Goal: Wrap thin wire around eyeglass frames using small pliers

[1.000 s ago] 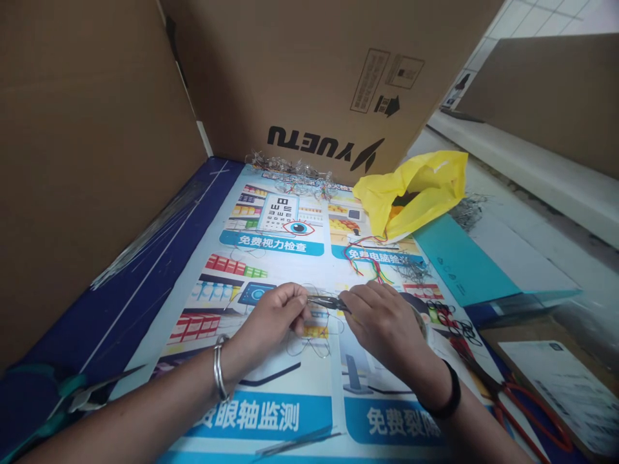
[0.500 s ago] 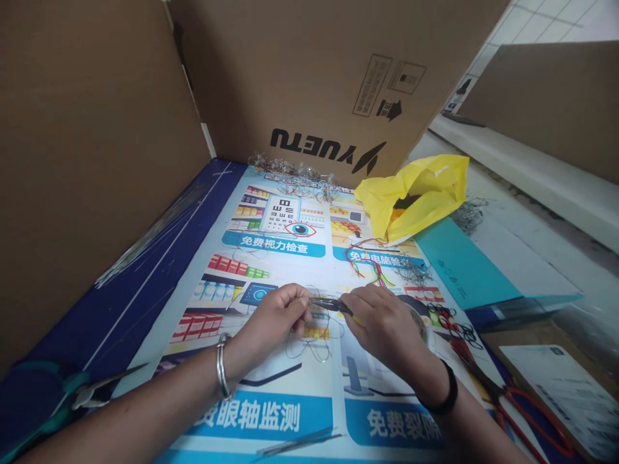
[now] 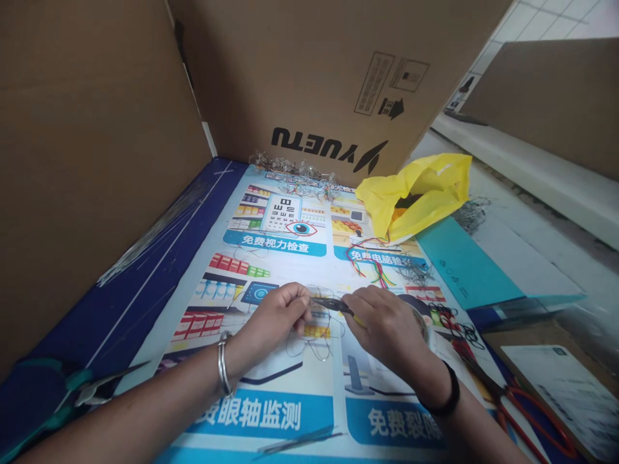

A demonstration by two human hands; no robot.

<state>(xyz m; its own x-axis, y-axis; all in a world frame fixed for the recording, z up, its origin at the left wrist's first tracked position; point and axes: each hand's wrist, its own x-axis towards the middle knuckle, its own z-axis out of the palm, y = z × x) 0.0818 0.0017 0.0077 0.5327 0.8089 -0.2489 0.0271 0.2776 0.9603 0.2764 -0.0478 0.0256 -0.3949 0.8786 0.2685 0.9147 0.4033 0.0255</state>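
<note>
Pliers [image 3: 329, 303] lie nearly crosswise between the hands, nose pointing left, handles closed inside the right hand [image 3: 382, 319]. Their tip meets the fingertips of the left hand [image 3: 283, 312], which pinch thin wire [image 3: 320, 356]; its loops spread beneath the nose and towards the person, over the poster [image 3: 314, 270]. The wire is therefore off the pliers' tip end, nearest the left hand. Whether the nose bites on it is too small to tell.

Both wrists come in from the near edge, with a gap between the forearms. In that gap, near the poster's bottom, lie loose wires [image 3: 300, 443]. Beyond the knuckles are coloured cords [image 3: 370, 258] and the yellow bag [image 3: 416, 200], apart from the hands. Red scissors [image 3: 536, 419] sit outside the right forearm, teal cutters [image 3: 75, 381] beside the left. Upright cardboard [image 3: 309, 71] stands along the far side, well apart from the pliers.
</note>
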